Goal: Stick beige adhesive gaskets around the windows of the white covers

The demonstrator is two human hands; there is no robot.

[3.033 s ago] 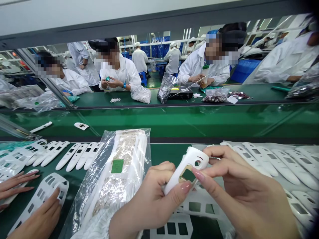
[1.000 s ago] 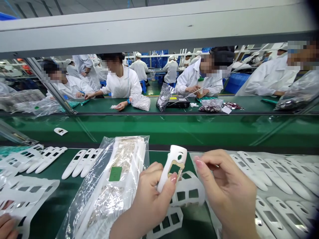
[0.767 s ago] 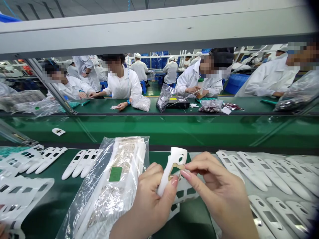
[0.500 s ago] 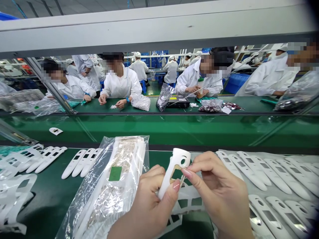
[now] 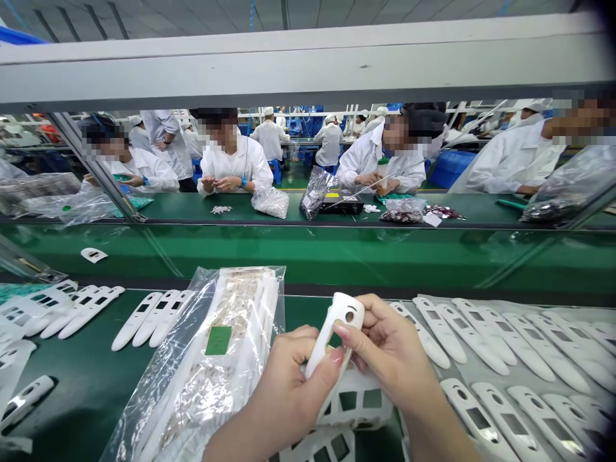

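Both of my hands are at the lower middle of the view, around a white plastic device casing [image 5: 335, 333] with a round hole near its top and a rectangular window. My left hand [image 5: 298, 394] grips its lower part. My right hand [image 5: 389, 359] pinches its upper edge with the fingertips. Under the hands lies a white moulded frame with square windows [image 5: 359, 410], partly hidden. To the left is a clear plastic bag of white parts [image 5: 226, 359]. Rows of white casing shells [image 5: 500, 359] lie on a grey sheet to the right.
More white shells [image 5: 89, 312] lie on the green bench [image 5: 86, 398] to the left. A transparent panel and grey metal crossbar [image 5: 308, 77] stand ahead. Beyond them, co-workers in white coats [image 5: 231, 154] sit at another green bench with bags.
My right hand has moved left and closed onto the casing's upper edge. The casing stays in my left hand, and the whole scene has shifted slightly in view.
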